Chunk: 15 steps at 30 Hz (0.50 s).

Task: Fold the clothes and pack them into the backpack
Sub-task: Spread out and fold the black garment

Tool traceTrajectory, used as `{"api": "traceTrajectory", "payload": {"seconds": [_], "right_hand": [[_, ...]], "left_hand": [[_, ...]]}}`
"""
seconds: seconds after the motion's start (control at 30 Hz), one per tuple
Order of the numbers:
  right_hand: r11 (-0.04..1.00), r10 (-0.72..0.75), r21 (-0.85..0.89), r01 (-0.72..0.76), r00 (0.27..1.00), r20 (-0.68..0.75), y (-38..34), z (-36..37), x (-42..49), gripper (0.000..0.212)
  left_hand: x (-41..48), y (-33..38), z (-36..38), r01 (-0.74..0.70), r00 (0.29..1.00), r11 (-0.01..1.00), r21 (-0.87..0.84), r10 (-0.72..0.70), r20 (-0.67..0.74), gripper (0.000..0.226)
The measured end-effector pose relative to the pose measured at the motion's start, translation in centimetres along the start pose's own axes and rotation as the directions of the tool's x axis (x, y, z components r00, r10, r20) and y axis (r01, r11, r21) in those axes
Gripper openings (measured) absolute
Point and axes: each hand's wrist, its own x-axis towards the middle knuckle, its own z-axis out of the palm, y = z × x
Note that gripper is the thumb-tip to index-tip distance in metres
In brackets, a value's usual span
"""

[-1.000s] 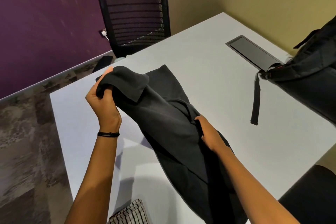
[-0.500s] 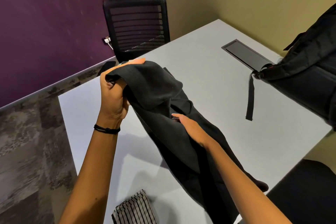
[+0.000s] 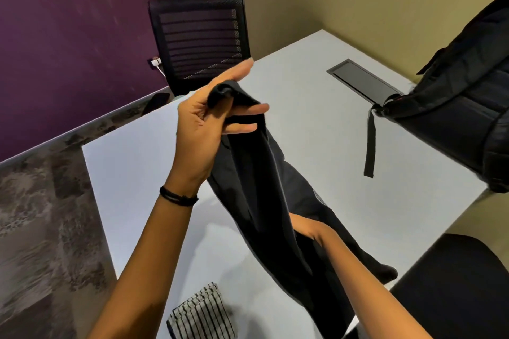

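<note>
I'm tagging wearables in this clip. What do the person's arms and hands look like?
Both forearms are bare, no sleeves in view. The left hand has a thin black cord bracelet at its wrist; no rings or watch show. The right hand shows no jewellery, though the black garment hides its fingers.

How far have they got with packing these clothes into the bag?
Early, it seems. Done: a striped cloth appears folded at the near edge of the table. In hand: the left hand pinches the top of a black garment, which hangs unfolded; the right hand is lower among its folds. Left: fold it, then pack both into the backpack on the right.
</note>
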Motion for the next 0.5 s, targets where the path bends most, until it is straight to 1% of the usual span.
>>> {"api": "traceTrajectory", "payload": {"seconds": [0.07,0.13,0.17,0.23,0.27,0.3,0.37,0.43,0.5], "right_hand": [[1.0,0.009,0.028,-0.009,1.0,0.001,0.4,-0.5,-0.1,0.036],[0.997,0.055,0.061,-0.053,0.998,-0.024,1.0,-1.0,-0.1,0.045],[0.993,0.077,0.093,-0.075,0.997,-0.022,1.4,-1.3,0.0,0.056],[0.965,0.158,0.216,-0.147,0.987,-0.032,2.2,-2.0,0.4,0.08],[0.946,0.178,0.282,-0.162,0.984,-0.03,2.8,-2.4,0.8,0.086],[0.928,0.168,0.339,-0.152,0.986,-0.018,3.3,-2.7,1.2,0.085],[0.903,0.111,0.415,-0.112,0.993,0.028,4.2,-3.2,1.9,0.075],[0.893,0.066,0.443,-0.082,0.997,0.051,4.8,-3.4,2.7,0.081],[0.91,0.072,0.408,-0.074,0.997,0.021,5.2,-3.8,3.7,0.089]], "left_hand": [[1.1,-0.6,0.6,0.026,0.999,0.999,0.025,-0.026,0.019,0.034],[2.5,-1.7,1.1,0.069,0.998,0.997,0.03,-0.069,-0.005,0.033],[3.3,-2.5,1.2,0.095,0.995,0.995,0.027,-0.094,-0.035,0.033],[5.0,-4.7,1.1,0.142,0.983,0.99,0.027,-0.138,-0.118,0.033],[6.0,-6.1,0.9,0.165,0.974,0.986,0.029,-0.158,-0.16,0.033],[6.9,-7.6,0.6,0.186,0.964,0.982,0.029,-0.177,-0.197,0.032],[8.6,-10.6,0.0,0.23,0.942,0.973,0.03,-0.215,-0.256,0.032],[10.5,-13.8,-0.5,0.282,0.923,0.959,0.036,-0.261,-0.282,0.033],[11.9,-17.0,-1.1,0.37,0.907,0.929,0.009,-0.359,-0.221,0.043]]}}
